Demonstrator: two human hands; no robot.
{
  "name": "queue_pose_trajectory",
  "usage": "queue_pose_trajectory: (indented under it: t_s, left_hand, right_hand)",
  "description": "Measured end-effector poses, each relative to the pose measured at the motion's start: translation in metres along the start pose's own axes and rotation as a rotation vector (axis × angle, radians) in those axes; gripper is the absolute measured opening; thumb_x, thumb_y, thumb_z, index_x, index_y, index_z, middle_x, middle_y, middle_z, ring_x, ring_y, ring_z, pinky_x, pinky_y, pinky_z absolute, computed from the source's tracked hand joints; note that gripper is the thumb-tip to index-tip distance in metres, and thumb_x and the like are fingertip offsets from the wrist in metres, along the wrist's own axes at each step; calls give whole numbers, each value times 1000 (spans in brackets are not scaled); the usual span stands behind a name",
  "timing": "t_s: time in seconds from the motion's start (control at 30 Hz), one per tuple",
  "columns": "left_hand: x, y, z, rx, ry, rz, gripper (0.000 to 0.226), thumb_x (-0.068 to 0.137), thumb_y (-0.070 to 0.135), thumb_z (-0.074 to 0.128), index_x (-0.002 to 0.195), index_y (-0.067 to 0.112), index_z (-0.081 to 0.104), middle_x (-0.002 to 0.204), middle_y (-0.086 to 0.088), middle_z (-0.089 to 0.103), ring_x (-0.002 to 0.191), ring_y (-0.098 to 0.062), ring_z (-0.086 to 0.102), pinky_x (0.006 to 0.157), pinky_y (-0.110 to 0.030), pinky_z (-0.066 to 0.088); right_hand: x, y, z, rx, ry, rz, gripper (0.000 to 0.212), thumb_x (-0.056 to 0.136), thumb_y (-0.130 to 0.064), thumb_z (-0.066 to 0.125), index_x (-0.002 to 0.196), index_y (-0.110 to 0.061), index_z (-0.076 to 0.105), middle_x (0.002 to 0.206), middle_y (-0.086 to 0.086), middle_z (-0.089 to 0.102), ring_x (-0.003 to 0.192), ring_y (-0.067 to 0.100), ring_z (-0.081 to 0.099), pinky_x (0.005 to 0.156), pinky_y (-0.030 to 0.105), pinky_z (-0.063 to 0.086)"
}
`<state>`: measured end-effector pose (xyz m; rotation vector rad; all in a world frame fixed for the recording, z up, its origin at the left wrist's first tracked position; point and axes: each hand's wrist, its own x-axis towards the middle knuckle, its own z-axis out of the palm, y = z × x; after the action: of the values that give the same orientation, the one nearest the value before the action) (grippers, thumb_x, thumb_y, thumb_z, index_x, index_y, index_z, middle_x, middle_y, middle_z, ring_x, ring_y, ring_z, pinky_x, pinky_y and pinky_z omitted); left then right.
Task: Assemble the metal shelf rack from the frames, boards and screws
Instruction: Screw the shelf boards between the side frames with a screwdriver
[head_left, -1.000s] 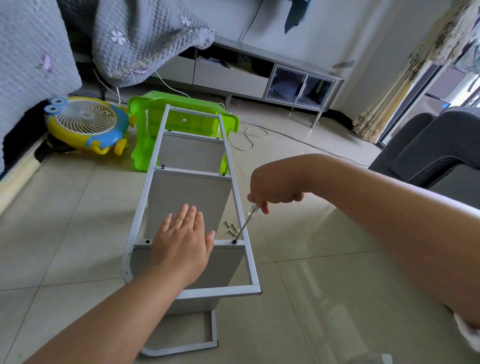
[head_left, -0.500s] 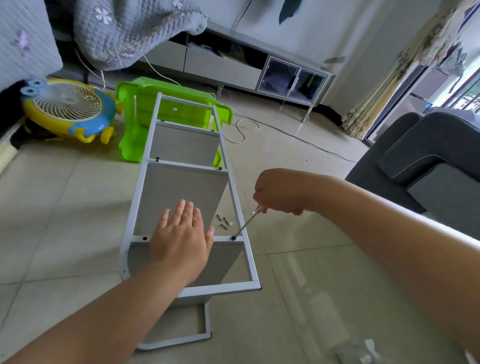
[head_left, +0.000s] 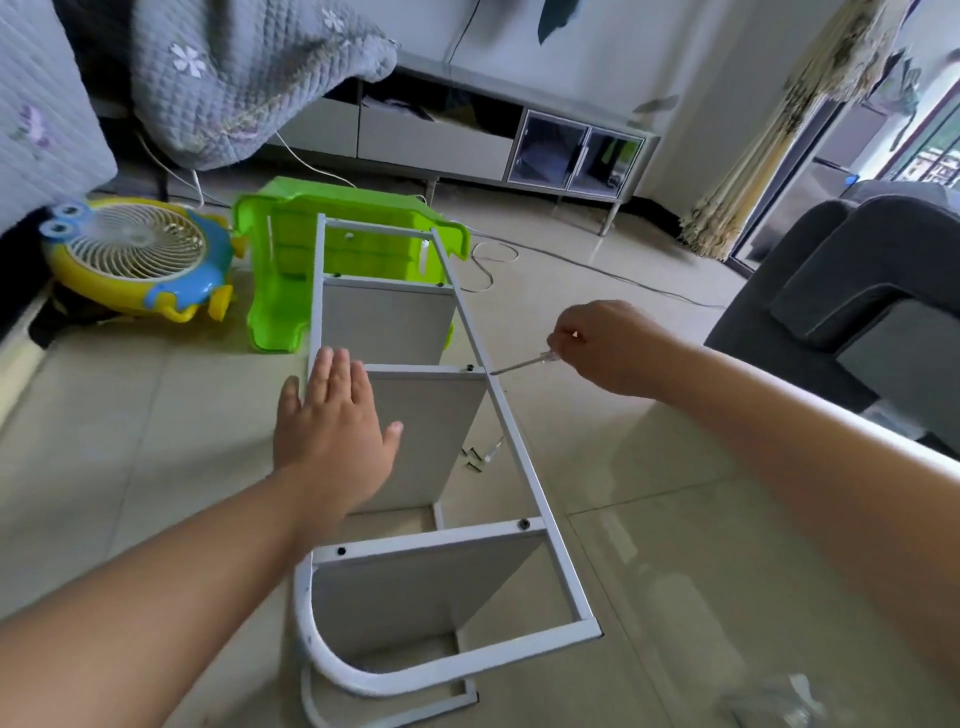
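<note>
Three grey boards already screwed into white metal frame (head_left: 519, 457). Left hand (head_left: 332, 421) flat, steadying middle board (head_left: 426, 431); right hand (head_left: 602, 348) gripping slim screwdriver (head_left: 519, 365) beside frame's rail screw (head_left: 469, 368). Spare dark screws (head_left: 474, 459) left on floor inside frame.

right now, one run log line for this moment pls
step: driving shelf screw | left hand: flat on middle board | right hand: grips screwdriver, tip by screw | spare screws: on floor

frog-faced yellow fan (head_left: 137, 258) parked on the floor, green plastic stool (head_left: 291, 291) tipped beside it, grey sofa (head_left: 852, 291) at right
</note>
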<state>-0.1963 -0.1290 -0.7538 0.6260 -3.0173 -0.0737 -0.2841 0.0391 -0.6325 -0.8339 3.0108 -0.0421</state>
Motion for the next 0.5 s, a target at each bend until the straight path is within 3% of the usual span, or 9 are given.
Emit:
queue_pose_trajectory:
  t_s: [0.17, 0.27, 0.33, 0.4, 0.5]
  left_hand:
    - [18, -10, 12, -32, -17, 0, 72, 97, 43, 31, 147, 3, 1, 157, -12, -1, 145, -23, -4, 117, -37, 12]
    - [23, -10, 13, -14, -6, 21, 72, 97, 43, 32, 147, 3, 0, 157, -12, -2, 145, -23, -4, 116, -34, 11]
    - [25, -12, 11, -21, -7, 20, 73, 96, 43, 33, 147, 3, 0, 156, -12, -3, 145, -23, -4, 116, -32, 11]
    - [27, -12, 10, -27, -23, 9, 74, 96, 44, 33, 147, 3, -1, 156, -13, -4, 145, -23, -5, 116, -31, 9]
    - [28, -11, 10, -4, -45, -7, 76, 96, 45, 33, 147, 4, -4, 156, -12, -7, 145, -23, -7, 116, -31, 8]
  right_hand:
    - [19, 15, 24, 201, 320, -64, 24, 94, -12, 47, 103, -3, 66, 99, 15, 66, 94, 28, 56, 61, 20, 25]
    - [33, 18, 34, 338, 438, -143, 17, 88, -4, 53, 95, 0, 68, 93, 20, 62, 88, 32, 57, 72, 26, 38]
    - [43, 17, 39, 372, 464, -187, 16, 86, 1, 52, 92, 4, 67, 91, 23, 59, 83, 33, 56, 70, 27, 41]
    - [52, 17, 41, 338, 449, -234, 18, 86, 4, 50, 95, 6, 66, 93, 22, 56, 79, 26, 50, 60, 19, 28]
    - [62, 20, 46, 260, 397, -369, 19, 86, 5, 47, 95, 7, 64, 95, 23, 55, 80, 32, 52, 61, 19, 23]
